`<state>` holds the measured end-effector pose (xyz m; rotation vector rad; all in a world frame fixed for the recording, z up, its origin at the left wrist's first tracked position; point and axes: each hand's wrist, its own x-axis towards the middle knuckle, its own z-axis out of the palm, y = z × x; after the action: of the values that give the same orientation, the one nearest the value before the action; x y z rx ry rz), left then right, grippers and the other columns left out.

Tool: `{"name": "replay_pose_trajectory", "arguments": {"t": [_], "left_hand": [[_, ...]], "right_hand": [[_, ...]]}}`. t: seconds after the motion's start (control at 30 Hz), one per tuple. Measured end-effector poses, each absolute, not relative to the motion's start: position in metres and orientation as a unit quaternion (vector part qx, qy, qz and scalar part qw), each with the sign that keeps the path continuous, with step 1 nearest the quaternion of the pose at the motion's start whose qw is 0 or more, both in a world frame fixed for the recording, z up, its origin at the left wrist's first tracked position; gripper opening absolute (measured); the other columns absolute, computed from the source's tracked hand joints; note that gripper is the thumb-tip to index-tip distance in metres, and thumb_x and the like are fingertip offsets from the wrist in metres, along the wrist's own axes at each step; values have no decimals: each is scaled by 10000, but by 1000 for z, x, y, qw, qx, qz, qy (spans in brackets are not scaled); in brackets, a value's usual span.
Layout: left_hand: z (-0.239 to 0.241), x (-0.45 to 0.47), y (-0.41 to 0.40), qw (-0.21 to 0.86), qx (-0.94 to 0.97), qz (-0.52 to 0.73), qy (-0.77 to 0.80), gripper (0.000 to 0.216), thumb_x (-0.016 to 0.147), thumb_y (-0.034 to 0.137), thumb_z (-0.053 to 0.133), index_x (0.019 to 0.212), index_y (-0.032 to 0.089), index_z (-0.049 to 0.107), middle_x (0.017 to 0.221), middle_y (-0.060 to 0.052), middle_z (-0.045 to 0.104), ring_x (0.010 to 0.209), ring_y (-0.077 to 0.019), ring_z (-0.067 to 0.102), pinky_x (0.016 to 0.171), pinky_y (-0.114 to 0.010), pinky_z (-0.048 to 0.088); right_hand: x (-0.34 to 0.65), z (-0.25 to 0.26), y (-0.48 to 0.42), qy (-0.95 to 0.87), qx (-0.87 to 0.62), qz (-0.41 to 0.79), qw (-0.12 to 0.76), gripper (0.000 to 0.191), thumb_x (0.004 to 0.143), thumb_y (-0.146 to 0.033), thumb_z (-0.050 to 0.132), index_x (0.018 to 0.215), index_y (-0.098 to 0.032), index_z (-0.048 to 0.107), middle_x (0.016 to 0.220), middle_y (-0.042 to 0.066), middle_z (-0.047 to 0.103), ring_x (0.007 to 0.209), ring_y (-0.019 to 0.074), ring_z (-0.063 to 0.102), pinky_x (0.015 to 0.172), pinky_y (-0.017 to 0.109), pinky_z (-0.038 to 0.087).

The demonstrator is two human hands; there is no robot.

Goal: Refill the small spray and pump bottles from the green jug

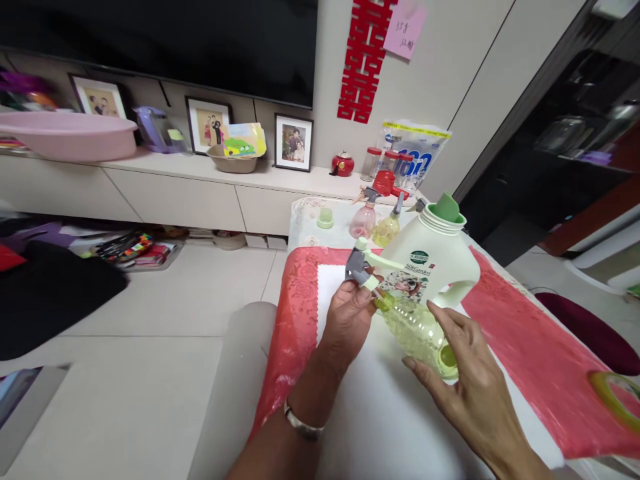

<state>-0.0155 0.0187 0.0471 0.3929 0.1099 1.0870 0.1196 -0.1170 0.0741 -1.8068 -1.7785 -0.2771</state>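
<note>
A small yellow-green spray bottle (415, 327) lies tilted over the table, held between both hands. My left hand (347, 317) is closed around its neck, just below the grey and pale green trigger head (363, 265). My right hand (465, 373) cups the bottle's base, with the fingers curved round it. Right behind the spray bottle stands a large cream detergent jug (435, 260) with a green cap and a side handle.
A red patterned cloth (545, 353) with a white sheet on it covers the table. Farther back stand a pink spray bottle (364, 217), a yellow spray bottle (387, 227) and a loose green cap (325, 217). A low cabinet with photo frames and a pink basin (67, 137) lines the wall.
</note>
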Motion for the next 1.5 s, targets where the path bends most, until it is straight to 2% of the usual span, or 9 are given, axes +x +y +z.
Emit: {"name": "replay_pose_trajectory", "arguments": {"t": [0.13, 0.3, 0.53, 0.73, 1.0, 1.1, 1.3, 1.37, 1.5], "left_hand": [[48, -15, 17, 831, 208, 514, 43, 361, 708, 261, 865, 1026, 180, 716, 956, -48, 724, 936, -213, 675, 980, -380, 462], [49, -14, 16, 830, 218, 511, 46, 375, 706, 299, 867, 1019, 167, 709, 1044, -92, 734, 1142, -295, 651, 1051, -430, 441], [45, -12, 16, 837, 197, 509, 36, 387, 732, 263, 843, 1080, 165, 704, 1044, -81, 728, 1143, -285, 652, 1081, -441, 431], [48, -13, 14, 839, 195, 508, 24, 359, 743, 243, 834, 1070, 181, 698, 1015, -59, 719, 1137, -278, 651, 1101, -456, 414], [48, -14, 14, 839, 214, 499, 29, 342, 788, 275, 801, 1095, 162, 699, 1027, -92, 727, 1130, -293, 661, 1093, -470, 427], [48, -14, 14, 843, 210, 494, 23, 338, 805, 272, 786, 1113, 165, 694, 1030, -91, 726, 1135, -292, 663, 1098, -469, 426], [48, -13, 11, 846, 212, 488, 26, 302, 848, 243, 737, 1133, 159, 680, 1053, -88, 716, 1150, -273, 660, 1128, -447, 401], [49, -13, 11, 848, 215, 485, 26, 289, 855, 251, 727, 1125, 160, 677, 1046, -91, 715, 1162, -283, 655, 1121, -457, 407], [50, -14, 14, 849, 190, 492, 30, 285, 836, 247, 742, 1105, 173, 679, 997, -83, 715, 1154, -297, 660, 1099, -478, 429]], "right_hand": [[112, 74, -111, -666, -669, -117, 310, 645, 978, -481, 572, 1547, -248, 376, 1361, 122, 485, 1237, 275, 514, 957, 438, 536], [109, 71, -107, -662, -663, -116, 329, 645, 975, -451, 585, 1545, -237, 375, 1355, 132, 503, 1246, 295, 513, 972, 463, 520], [105, 69, -107, -657, -646, -145, 360, 634, 966, -408, 614, 1534, -237, 390, 1341, 126, 516, 1233, 298, 527, 972, 469, 513], [104, 60, -109, -638, -658, -138, 376, 644, 956, -446, 627, 1526, -246, 403, 1344, 121, 522, 1212, 305, 546, 964, 486, 529], [98, 57, -112, -610, -664, -167, 399, 591, 960, -442, 625, 1494, -269, 442, 1348, 112, 520, 1219, 296, 543, 958, 447, 532], [98, 52, -112, -596, -674, -133, 416, 556, 959, -458, 623, 1464, -280, 472, 1343, 96, 532, 1218, 283, 554, 942, 420, 545], [108, 46, -113, -569, -690, 15, 447, 549, 954, -469, 623, 1464, -321, 484, 1416, 54, 519, 1233, 251, 584, 933, 334, 566], [109, 50, -115, -571, -684, 54, 450, 590, 930, -472, 652, 1475, -336, 471, 1459, 46, 482, 1281, 259, 557, 929, 311, 571], [102, 57, -119, -546, -684, 134, 465, 785, 881, -495, 696, 1563, -339, 340, 1569, 73, 328, 1372, 303, 472, 956, 360, 573]]}}
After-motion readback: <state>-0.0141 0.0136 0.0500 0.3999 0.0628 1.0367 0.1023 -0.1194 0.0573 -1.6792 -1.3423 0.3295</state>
